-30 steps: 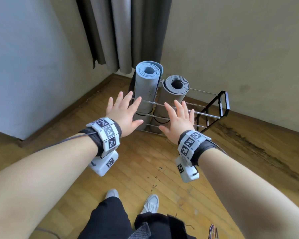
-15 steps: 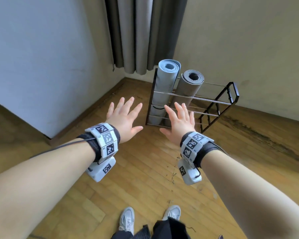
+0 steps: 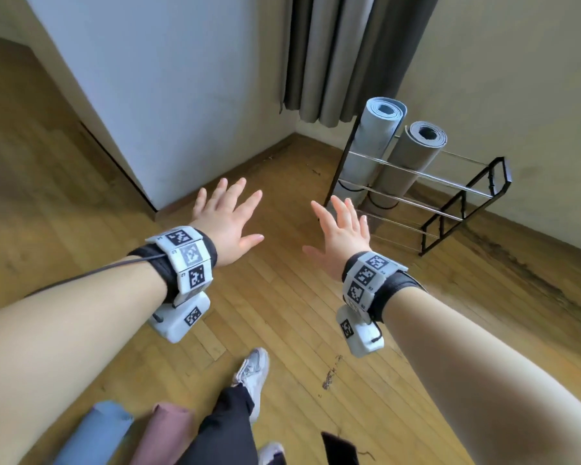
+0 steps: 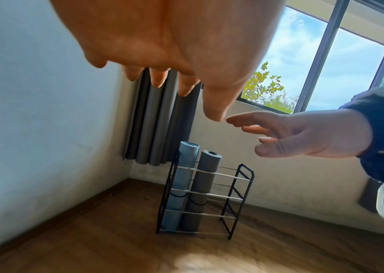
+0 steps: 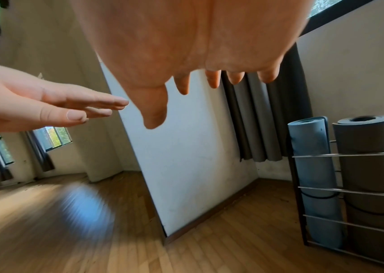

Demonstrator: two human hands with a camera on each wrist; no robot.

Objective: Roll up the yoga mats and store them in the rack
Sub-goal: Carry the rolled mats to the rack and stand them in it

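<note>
A black wire rack (image 3: 463,203) (image 4: 237,186) (image 5: 299,203) stands in the room's corner. Two rolled mats stand upright in its left end: a light blue mat (image 3: 371,142) (image 4: 181,177) (image 5: 312,166) and a grey mat (image 3: 410,156) (image 4: 204,177) (image 5: 368,166). My left hand (image 3: 227,219) (image 4: 174,46) and right hand (image 3: 341,229) (image 5: 198,46) are held out flat over the floor, fingers spread, holding nothing, well short of the rack. At the bottom left lie the ends of a blue mat (image 3: 94,431) and a pink mat (image 3: 163,431) on the floor.
A wall corner (image 3: 155,209) juts out to the left of my hands. Grey curtains (image 3: 342,55) hang behind the rack. My feet in white shoes (image 3: 254,367) stand on the wooden floor (image 3: 282,297). A dark object (image 3: 339,448) lies at the bottom edge.
I have stepped back and turned left: the rack has drifted farther away and to the right. The blue and pink mats have come into view at the bottom left. Both hands stay flat.
</note>
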